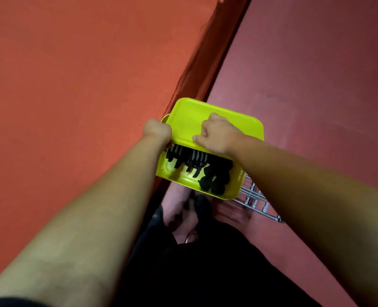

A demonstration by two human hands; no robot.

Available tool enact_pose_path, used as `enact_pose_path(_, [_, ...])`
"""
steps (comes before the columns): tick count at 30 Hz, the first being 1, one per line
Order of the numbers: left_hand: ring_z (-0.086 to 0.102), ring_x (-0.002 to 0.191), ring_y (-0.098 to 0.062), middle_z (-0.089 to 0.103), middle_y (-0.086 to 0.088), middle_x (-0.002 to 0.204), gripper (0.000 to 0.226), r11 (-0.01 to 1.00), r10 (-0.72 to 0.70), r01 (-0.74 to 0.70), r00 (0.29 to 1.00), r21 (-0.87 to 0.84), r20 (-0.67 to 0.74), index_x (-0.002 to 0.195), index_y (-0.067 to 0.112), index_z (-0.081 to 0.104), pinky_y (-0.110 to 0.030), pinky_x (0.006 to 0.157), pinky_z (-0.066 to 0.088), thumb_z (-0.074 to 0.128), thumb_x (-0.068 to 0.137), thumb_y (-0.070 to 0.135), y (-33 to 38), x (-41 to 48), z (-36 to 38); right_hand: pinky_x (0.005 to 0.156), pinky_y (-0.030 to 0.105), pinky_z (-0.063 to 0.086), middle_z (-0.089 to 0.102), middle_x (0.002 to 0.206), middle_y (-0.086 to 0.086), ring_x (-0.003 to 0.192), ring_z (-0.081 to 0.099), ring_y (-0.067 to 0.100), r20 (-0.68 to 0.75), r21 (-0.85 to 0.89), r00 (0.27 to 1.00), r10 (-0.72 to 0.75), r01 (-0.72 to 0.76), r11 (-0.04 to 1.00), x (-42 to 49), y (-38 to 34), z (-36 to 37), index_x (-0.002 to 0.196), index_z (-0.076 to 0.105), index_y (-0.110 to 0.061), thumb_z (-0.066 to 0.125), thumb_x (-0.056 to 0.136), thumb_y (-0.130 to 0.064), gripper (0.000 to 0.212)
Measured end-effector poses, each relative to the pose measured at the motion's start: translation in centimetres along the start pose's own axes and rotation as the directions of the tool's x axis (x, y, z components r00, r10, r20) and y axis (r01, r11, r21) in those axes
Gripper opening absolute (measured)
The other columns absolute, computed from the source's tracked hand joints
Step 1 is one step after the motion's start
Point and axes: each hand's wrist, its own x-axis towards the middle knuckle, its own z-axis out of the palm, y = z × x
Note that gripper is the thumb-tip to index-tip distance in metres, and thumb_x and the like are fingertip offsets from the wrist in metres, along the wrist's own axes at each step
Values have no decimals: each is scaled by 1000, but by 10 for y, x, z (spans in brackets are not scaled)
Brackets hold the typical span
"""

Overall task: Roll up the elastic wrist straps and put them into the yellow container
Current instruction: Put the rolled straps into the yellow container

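The yellow container [184,182] is held out in front of me, beside the edge of a red surface. A yellow lid [190,116] covers its far half and leaves the near half uncovered. Inside, black rolled wrist straps [217,178] lie at the right, and black straps with white stripes [188,157] lie at the left, partly under the lid. My left hand [158,130] grips the container's left edge at the lid's corner. My right hand [214,134] sits on the lid with curled fingers and pinches its near edge.
A red table top [73,85] fills the left, its dark edge running diagonally past the container. Pinkish floor [316,85] lies to the right. A chrome wire rack [255,201] sticks out under the container's right side. My dark-clothed legs are below.
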Motion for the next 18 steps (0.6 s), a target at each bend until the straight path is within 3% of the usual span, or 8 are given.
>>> enact_pose_path(2, [79, 77, -46, 71, -25, 77, 22, 1000, -4, 4, 1000, 12, 12, 75, 0, 64, -62, 73, 66, 55, 94, 0, -22, 9, -10, 108, 49, 50, 51, 127, 12, 125, 54, 38, 7, -38, 1000, 16, -15, 999, 13, -8, 5, 110, 69, -19, 63, 99, -54, 38])
enact_pose_path(5, [79, 72, -41, 70, -17, 71, 20, 998, 4, -5, 1000, 60, 7, 76, 7, 67, -56, 72, 68, 53, 89, 1, -49, 3, -24, 113, 48, 46, 48, 140, 16, 134, 49, 40, -2, -118, 999, 32, -32, 992, 30, -19, 11, 131, 64, -13, 65, 97, -49, 49])
enact_pose_path(7, [80, 72, -34, 75, -15, 73, 23, 995, 14, -14, 1000, 101, 3, 88, 11, 75, -48, 75, 68, 54, 85, 4, -65, -4, -31, 116, 48, 43, 45, 148, 18, 138, 46, 41, -30, -152, 998, 50, -54, 987, 40, -28, 16, 142, 57, -10, 66, 95, -50, 63])
enact_pose_path(9, [81, 83, -32, 81, -17, 88, 35, 993, 7, -7, 1000, 120, 6, 107, 15, 80, -44, 81, 67, 55, 84, 6, -82, -7, -36, 121, 49, 38, 39, 159, 20, 145, 41, 42, -68, -172, 996, 58, -69, 983, 50, -33, 23, 150, 49, -9, 66, 93, -54, 75])
enact_pose_path(12, [79, 101, -31, 82, -14, 107, 40, 994, -16, 17, 1000, 109, -7, 116, 20, 82, -34, 89, 63, 58, 87, 6, -97, -15, -43, 125, 50, 30, 37, 165, 18, 150, 37, 41, -142, -200, 986, 89, -117, 973, 60, -35, 32, 157, 38, -9, 64, 92, -63, 88])
enact_pose_path(14, [73, 117, -26, 79, -7, 123, 38, 993, 7, -6, 1000, 116, -6, 129, 24, 79, -24, 89, 52, 62, 97, 11, -102, -19, -44, 125, 52, 27, 42, 162, 16, 149, 40, 40, -123, -207, 984, 131, -154, 966, 65, -35, 37, 159, 35, -10, 62, 94, -68, 91])
enact_pose_path(18, [66, 131, -26, 74, -7, 137, 38, 995, 61, -58, 997, 82, -41, 140, 25, 74, -24, 97, 45, 61, 105, 16, -108, -13, -38, 119, 51, 34, 45, 158, 16, 146, 45, 40, -49, -190, 978, 201, -206, 960, 67, -35, 43, 153, 41, -11, 63, 96, -70, 86])
